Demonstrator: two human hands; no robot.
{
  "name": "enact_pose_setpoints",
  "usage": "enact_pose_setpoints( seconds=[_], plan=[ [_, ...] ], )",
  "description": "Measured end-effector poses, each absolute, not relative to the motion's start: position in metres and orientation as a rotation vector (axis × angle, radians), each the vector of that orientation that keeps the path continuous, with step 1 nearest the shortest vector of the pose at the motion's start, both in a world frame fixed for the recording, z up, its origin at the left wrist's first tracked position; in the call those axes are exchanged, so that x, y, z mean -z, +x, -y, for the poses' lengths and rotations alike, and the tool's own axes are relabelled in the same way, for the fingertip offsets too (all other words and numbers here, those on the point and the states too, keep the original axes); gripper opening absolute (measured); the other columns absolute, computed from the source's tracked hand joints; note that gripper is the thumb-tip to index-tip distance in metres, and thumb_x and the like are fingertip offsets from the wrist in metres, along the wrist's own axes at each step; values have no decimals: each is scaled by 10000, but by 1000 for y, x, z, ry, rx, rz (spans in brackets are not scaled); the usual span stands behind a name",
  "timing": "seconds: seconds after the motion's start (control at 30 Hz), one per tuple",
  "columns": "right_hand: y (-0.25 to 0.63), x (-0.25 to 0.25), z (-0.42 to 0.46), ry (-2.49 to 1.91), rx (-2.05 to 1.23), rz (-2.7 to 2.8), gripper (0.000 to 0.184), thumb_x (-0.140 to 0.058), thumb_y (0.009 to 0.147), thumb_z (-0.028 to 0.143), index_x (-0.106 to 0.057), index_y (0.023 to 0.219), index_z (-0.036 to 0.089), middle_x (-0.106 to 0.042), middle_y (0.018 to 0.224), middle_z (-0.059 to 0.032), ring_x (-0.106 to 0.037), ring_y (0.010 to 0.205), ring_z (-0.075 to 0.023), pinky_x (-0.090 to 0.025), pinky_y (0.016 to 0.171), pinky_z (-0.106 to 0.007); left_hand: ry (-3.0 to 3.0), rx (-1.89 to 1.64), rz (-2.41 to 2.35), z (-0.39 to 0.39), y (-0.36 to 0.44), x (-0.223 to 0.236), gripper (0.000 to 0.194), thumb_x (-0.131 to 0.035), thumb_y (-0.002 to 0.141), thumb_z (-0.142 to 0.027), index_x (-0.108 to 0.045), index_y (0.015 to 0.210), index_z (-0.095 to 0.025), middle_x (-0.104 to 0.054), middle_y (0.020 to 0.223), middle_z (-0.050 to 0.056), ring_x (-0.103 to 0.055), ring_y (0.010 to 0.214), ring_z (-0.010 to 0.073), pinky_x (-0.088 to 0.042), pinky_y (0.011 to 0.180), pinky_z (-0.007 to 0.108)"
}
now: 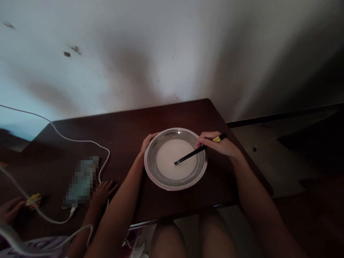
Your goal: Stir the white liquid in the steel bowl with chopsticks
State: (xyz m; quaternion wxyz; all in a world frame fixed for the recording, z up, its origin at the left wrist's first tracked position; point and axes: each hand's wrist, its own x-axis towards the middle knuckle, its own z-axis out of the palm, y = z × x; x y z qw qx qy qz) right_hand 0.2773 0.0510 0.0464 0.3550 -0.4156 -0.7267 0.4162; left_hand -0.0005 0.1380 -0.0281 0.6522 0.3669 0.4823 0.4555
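Observation:
A round metal bowl (150, 168) stands on the dark wooden table, holding a smooth white liquid (172, 154). Black chopsticks (190, 154) with yellow bands near the top slant down into it, their tips at the liquid's surface near the middle. My right hand (212, 141) grips their upper part over the bowl's right rim. On the far left side, my left hand (147, 143) lies against the bowl's outer wall. Most of its fingers are hidden behind the rim, though it appears to steady the bowl.
Left on the table (129, 125) lies a blurred-out phone (83, 181) with a white cable (80, 141) plugged in. Another person's hand (104, 191) rests beside it, and a second hand (10, 209) is near a small yellow object (33, 200). A wall (172, 53) rises behind the table.

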Motion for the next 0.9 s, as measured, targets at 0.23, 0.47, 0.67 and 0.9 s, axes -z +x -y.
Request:
enact_pose_setpoints(
  seconds=[0.23,0.47,0.67,0.9],
  plan=[
    [279,-44,-53,-1116,-956,1833,234,-492,854,311,-667,772,180,-666,795,-24,-608,777,-148,-441,705,-260,837,-987,-1049,-137,-1,26,260,-542,655,-308,-719,791,-175,-688,737,33,-609,858,226,-472,772,303],
    [276,-45,-51,-1060,-1094,1917,239,-486,859,308,-672,795,172,-673,813,-33,-613,788,-149,-443,710,-259,843,-992,-996,-139,-3,29,286,-545,646,-303,-726,816,-161,-696,779,34,-601,869,225,-471,768,297],
    [283,-47,-52,-1129,-929,1811,232,-482,860,288,-663,763,180,-660,782,-23,-603,770,-141,-438,711,-257,764,-982,-1003,-139,-2,29,270,-553,644,-298,-719,814,-171,-694,784,35,-602,873,221,-464,781,300],
    [275,-43,-52,-1088,-1042,1920,243,-483,856,316,-674,794,180,-673,815,-27,-610,780,-148,-437,694,-258,819,-1013,-1047,-139,-3,31,249,-559,649,-301,-716,795,-173,-689,768,27,-594,900,215,-450,810,285]
  ],
)
